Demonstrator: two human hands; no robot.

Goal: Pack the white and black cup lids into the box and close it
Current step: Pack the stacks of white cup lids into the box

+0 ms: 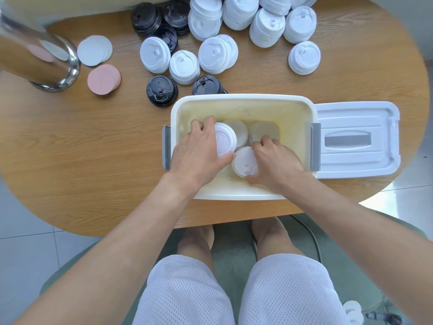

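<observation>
Scene: a seated person leans over a round wooden tabletop [93,160], both hands inside an open white box [243,102], packing cup lids.
Left hand: the left hand [199,151] grips a short stack of white lids [226,139] by its rim, tilted on edge, thumb below and fingers curled over the top, apparently to lower it against the box's left wall.
Right hand: the right hand [276,160] pinches a second white stack [244,161] near the front wall, fingers bent round its side, seemingly to seat it upright.
Already packed: two pale lid stacks [263,130] stand side by side on the box floor behind the hands, which suggests neat rows to save room.
Still outside: many white lids [267,29] in piles and black lids [161,90] wait on the far side of the tabletop, within reach.
Box cover: the box cover [356,139] lies flat just beside the box on its right, out of the way until closing.
Progress: early, by the look of it; most lids remain unpacked.
</observation>
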